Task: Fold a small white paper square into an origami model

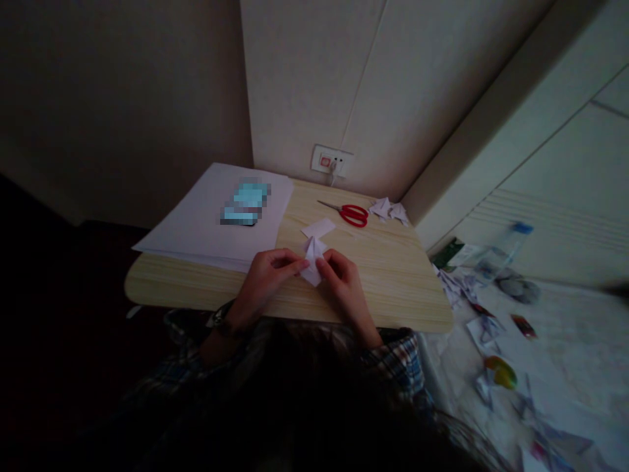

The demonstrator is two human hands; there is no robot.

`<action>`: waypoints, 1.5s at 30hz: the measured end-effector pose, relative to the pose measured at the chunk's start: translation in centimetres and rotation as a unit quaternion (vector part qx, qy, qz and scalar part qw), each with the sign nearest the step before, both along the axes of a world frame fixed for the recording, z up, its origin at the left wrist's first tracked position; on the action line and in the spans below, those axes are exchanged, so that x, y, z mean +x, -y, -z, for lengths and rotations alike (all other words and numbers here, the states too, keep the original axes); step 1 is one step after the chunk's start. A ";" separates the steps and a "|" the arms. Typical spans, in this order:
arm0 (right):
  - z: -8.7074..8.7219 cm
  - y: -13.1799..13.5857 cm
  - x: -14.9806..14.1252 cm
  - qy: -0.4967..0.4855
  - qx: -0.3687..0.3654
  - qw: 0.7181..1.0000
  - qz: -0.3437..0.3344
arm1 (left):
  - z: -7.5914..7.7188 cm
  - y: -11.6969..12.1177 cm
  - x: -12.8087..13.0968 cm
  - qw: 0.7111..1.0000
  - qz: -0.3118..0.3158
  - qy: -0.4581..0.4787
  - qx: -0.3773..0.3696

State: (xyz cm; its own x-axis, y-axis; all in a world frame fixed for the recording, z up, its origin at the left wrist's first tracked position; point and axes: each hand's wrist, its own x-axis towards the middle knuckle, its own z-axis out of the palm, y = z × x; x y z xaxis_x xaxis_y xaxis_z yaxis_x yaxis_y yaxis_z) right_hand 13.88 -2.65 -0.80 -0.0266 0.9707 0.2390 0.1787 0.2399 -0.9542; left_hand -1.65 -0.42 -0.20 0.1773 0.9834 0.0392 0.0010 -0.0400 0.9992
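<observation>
A small piece of folded white paper (313, 257) is held above the near part of the wooden table (393, 282). My left hand (269, 274) pinches its left side between thumb and fingers. On the right side, my right hand (343, 276) grips it the same way. The folded paper has a pointed top with creases running down from it. Just beyond it lies a flat white paper strip (322, 227). Red-handled scissors (352, 214) rest farther back, their blades pointing left.
Large white sheets (196, 216) cover the table's left side, with a blurred-out phone (246, 204) on top. Folded paper pieces (386, 208) sit at the back right corner. A wall socket (331, 160) is behind. Right of the table, paper scraps (457, 285) and a clear bottle (506, 252) lie about.
</observation>
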 end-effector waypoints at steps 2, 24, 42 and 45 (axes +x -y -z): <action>0.1 -0.1 0.0 0.021 -0.004 1.000 -0.001 | 0.1 0.0 0.0 1.000 -0.012 -0.003 0.011; 0.3 0.6 -0.7 0.034 -0.006 0.999 0.004 | 0.4 -0.3 -0.3 0.999 0.015 0.041 -0.022; 0.4 1.1 -0.9 0.071 0.010 0.997 0.000 | 0.5 -0.1 -0.2 0.994 0.001 0.095 -0.048; 0.2 1.1 -1.0 0.082 0.010 0.997 -0.003 | 0.3 0.2 -0.2 0.993 -0.008 0.103 -0.053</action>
State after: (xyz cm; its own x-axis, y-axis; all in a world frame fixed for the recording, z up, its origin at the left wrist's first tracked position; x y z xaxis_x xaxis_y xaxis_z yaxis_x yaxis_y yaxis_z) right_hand 12.89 -3.78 -1.00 -0.0731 0.9655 0.2498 0.3300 0.2598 -0.9075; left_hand -1.86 -0.62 -0.46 0.1610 0.9865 -0.0305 -0.2034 0.0634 0.9771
